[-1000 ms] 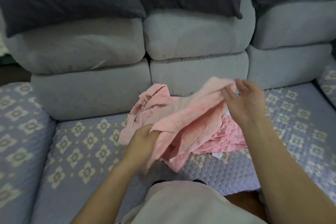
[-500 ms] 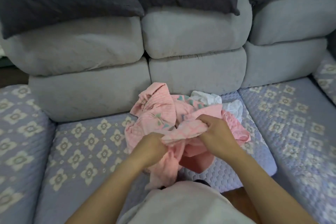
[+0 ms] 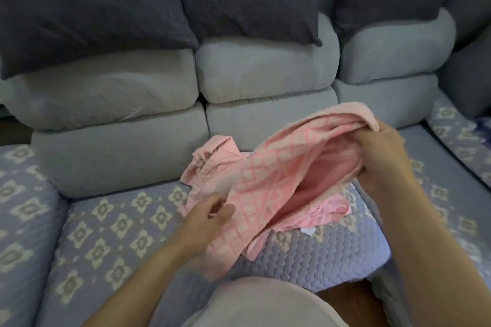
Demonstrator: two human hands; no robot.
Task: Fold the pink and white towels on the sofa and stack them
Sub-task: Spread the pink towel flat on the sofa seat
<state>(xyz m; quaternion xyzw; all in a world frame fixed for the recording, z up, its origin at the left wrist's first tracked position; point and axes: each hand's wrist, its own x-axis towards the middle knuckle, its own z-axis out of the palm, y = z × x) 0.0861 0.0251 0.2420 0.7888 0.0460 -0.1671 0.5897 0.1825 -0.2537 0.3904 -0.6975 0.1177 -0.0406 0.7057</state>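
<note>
Gripping the pink towel (image 3: 268,183) at right of centre, the right hand (image 3: 382,151) bunches its top edge. The left hand (image 3: 210,214), lower centre, pinches the towel's lower edge above the sofa (image 3: 106,220). No readable writing anywhere.

Dim, flat indoor light; I see no hard shadows and no glare. Colours read muted, greyish. Wide-angle bending shows at the edges: the sofa (image 3: 127,156) backrest curves. Motion blur softens the left hand (image 3: 210,212) and the pink towel (image 3: 268,180). Dark cushions (image 3: 87,8) lose detail.

Matt waffle-weave cloth pink towel (image 3: 268,183)
</note>
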